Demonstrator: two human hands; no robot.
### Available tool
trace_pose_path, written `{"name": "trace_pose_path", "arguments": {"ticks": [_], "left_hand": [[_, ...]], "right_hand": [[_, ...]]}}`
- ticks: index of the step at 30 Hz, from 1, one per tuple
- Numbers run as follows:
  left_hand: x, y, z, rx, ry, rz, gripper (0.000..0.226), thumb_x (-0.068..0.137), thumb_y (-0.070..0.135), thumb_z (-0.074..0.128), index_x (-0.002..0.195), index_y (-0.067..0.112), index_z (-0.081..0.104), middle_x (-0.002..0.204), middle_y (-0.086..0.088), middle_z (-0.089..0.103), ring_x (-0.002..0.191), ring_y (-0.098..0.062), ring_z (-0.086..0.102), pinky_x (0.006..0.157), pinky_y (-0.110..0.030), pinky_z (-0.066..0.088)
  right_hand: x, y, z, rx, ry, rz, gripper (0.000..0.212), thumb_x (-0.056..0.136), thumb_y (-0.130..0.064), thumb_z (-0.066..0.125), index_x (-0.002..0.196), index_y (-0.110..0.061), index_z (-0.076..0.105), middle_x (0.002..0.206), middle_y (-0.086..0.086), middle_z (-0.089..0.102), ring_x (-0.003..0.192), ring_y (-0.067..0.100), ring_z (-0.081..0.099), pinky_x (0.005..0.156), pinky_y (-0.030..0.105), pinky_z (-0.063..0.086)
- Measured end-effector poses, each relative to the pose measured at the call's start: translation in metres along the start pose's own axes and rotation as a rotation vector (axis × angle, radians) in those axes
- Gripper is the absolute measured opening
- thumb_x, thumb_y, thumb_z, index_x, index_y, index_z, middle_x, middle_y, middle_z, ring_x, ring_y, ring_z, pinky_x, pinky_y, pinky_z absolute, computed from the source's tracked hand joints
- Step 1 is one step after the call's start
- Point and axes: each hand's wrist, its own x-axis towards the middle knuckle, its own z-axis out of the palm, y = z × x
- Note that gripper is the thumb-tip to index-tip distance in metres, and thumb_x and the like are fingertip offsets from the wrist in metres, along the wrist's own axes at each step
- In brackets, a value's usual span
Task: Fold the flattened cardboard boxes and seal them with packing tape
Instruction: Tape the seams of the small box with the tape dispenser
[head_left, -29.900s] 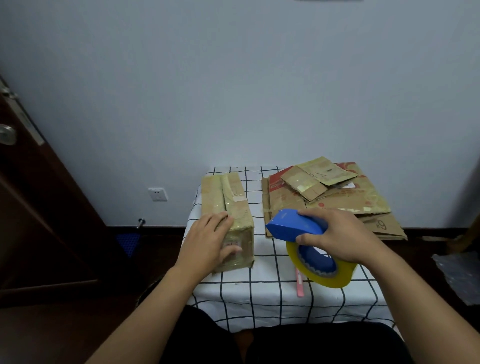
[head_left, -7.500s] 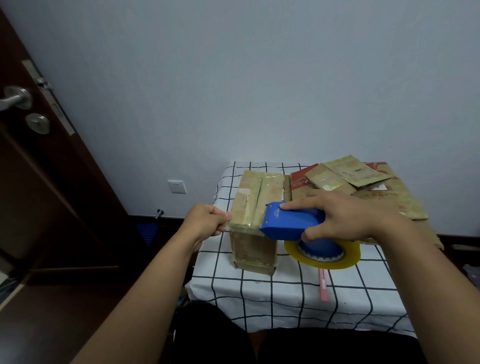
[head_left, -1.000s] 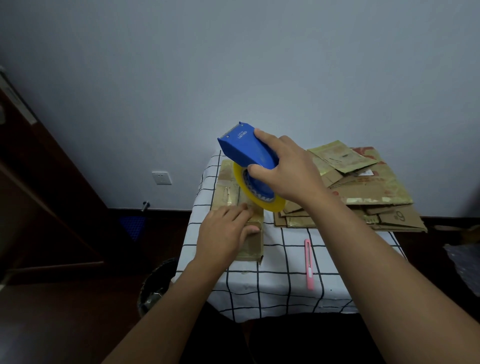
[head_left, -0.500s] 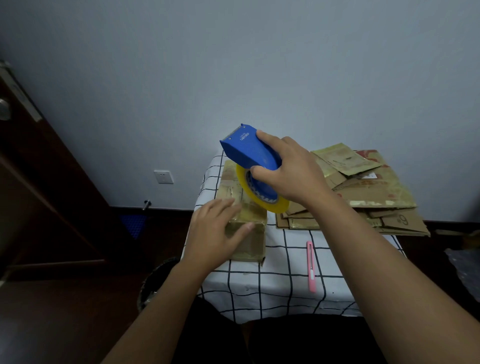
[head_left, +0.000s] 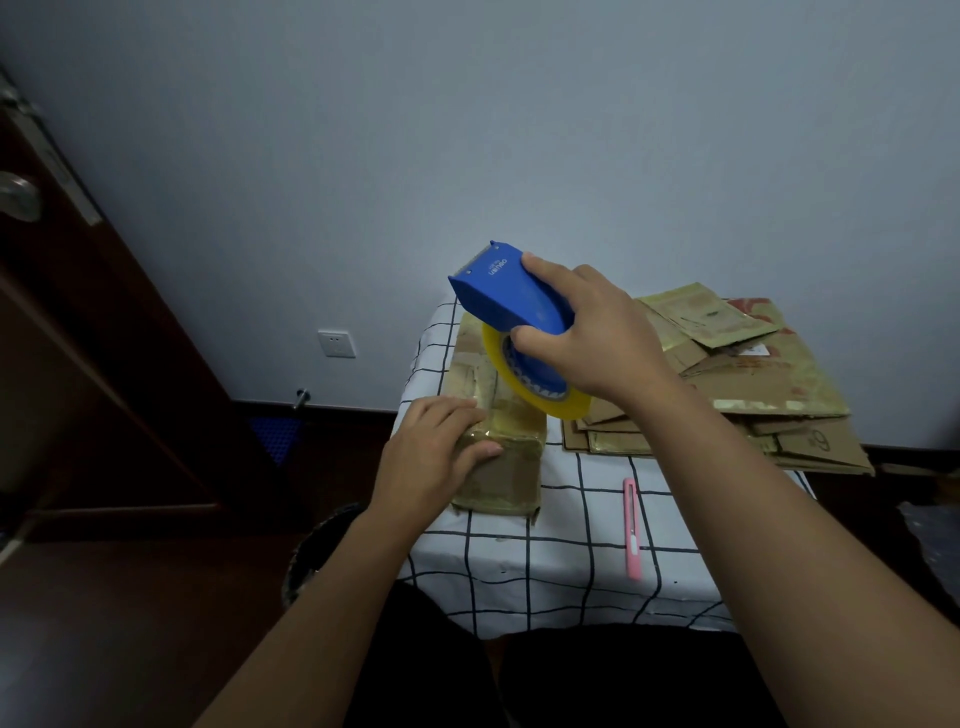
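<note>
Here the left hand (head_left: 441, 457) lies flat on the box (head_left: 501, 452) and the right hand (head_left: 597, 332) grips the raised dispenser (head_left: 511, 299); unpressed tape may lift

Legible markings, one view:

1. Blue plastic handheld tape dispenser (head_left: 511, 301): carried small white brand lettering near its toothed front edge, seen upside down, reading "deli"; a smaller line beside it was too small to make out.
2. Flattened brown cardboard sheet at the bottom of the stack (head_left: 821, 446): bore a printed "6#", seen inverted.
3. Flat brown cardboard packet atop the stack (head_left: 709, 314): showed a small printed label, too blurred to read.
</note>
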Motion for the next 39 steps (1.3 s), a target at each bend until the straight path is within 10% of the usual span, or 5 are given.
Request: {"name": "trace_pose_path", "arguments": {"ticks": [10, 18, 24, 39], "left_hand": [[-0.034, 0.005, -0.012, -0.676, 0.138, -0.588, 0.031, 0.096, 0.017, 0.059, 0.123, 0.032, 0.054, 0.123, 0.011, 0.058, 0.113, 0.004, 0.056, 0.098, -0.024, 0.049], [-0.029, -0.01, -0.015, -0.701, -0.007, -0.562, 0.028, 0.095, 0.044, 0.055, 0.121, 0.035, 0.061, 0.115, 0.008, 0.068, 0.106, -0.009, 0.065, 0.095, -0.033, 0.052], [-0.021, 0.0, -0.011, -0.663, 0.048, -0.61, 0.017, 0.09, 0.023, 0.07, 0.105, 0.028, 0.063, 0.101, 0.014, 0.066, 0.086, 0.013, 0.059, 0.068, -0.004, 0.045], [-0.018, -0.011, -0.011, -0.479, -0.024, -0.307, 0.025, 0.092, 0.015, 0.066, 0.116, 0.023, 0.068, 0.102, 0.015, 0.057, 0.093, 0.007, 0.055, 0.072, -0.005, 0.043]], "right_hand": [[0.0, -0.001, -0.001, 0.017, 0.001, -0.002, 0.07, 0.086, -0.048, 0.063, 0.149, -0.039, 0.035, 0.111, -0.008, 0.047, 0.098, 0.015, 0.051, 0.079, 0.033, 0.048], [0.0, 0.001, -0.003, 0.081, 0.006, 0.015, 0.071, 0.085, -0.046, 0.065, 0.149, -0.036, 0.037, 0.116, -0.004, 0.052, 0.102, 0.017, 0.053, 0.084, 0.035, 0.048], [-0.001, 0.001, -0.003, 0.081, 0.013, 0.016, 0.071, 0.084, -0.046, 0.064, 0.149, -0.036, 0.037, 0.117, -0.004, 0.052, 0.103, 0.018, 0.053, 0.085, 0.035, 0.049], [-0.001, -0.002, -0.002, 0.034, 0.004, 0.0, 0.069, 0.085, -0.047, 0.062, 0.149, -0.038, 0.037, 0.118, -0.004, 0.052, 0.101, 0.016, 0.053, 0.083, 0.035, 0.049]]}}
